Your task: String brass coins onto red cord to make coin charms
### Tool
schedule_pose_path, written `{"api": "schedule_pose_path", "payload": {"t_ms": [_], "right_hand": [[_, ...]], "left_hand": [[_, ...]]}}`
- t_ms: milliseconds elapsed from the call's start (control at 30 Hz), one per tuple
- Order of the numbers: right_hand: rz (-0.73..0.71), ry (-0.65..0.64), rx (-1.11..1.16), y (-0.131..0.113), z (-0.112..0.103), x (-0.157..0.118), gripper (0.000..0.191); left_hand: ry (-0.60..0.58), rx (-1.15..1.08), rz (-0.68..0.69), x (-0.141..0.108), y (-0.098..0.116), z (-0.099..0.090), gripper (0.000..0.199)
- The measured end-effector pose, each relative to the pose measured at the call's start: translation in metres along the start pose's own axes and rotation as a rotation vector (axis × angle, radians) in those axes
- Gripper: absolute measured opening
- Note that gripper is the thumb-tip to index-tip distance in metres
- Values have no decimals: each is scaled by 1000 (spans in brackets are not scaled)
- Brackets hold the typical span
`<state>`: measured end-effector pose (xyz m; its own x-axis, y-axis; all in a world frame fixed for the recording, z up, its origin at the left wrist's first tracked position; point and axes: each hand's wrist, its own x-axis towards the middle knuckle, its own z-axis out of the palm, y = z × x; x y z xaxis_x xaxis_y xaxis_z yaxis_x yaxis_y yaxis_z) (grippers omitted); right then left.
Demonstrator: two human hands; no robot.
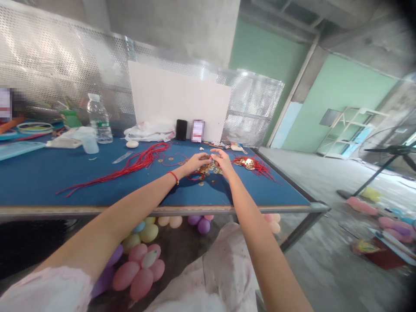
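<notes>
On the blue table, far of centre, the left hand and right hand meet, fingers narrowly pinched on a red cord over loose brass coins; threading appears underway, demanding fine fingertip alignment.

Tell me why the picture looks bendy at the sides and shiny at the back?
Head view: the wide lens bows the table edge and stretches both arms; the top right corner goes dark. The perforated metal panels glare white. Two patches are pixelated. The left hand and right hand over the coins look small and soft.
</notes>
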<state>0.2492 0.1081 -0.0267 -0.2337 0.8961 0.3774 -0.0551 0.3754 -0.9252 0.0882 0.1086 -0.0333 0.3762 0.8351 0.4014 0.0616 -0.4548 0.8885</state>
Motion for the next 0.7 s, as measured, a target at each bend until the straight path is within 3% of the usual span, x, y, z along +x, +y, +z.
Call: {"api": "schedule_pose_path", "payload": {"t_ms": [133,333,533,700], "right_hand": [[-18,1,32,-1,-1,0,38],[-20,43,46,-1,-2,0,36],[-6,49,43,0,-1,1,36],[-23,83,59,1,-2,1,35]], "left_hand": [[-21,16,1,-5,7,3,39],[43,110,70,-3,3,0,36],[114,425,246,-7,1,-1,28],[91,604,312,-9,4,-3,22]]}}
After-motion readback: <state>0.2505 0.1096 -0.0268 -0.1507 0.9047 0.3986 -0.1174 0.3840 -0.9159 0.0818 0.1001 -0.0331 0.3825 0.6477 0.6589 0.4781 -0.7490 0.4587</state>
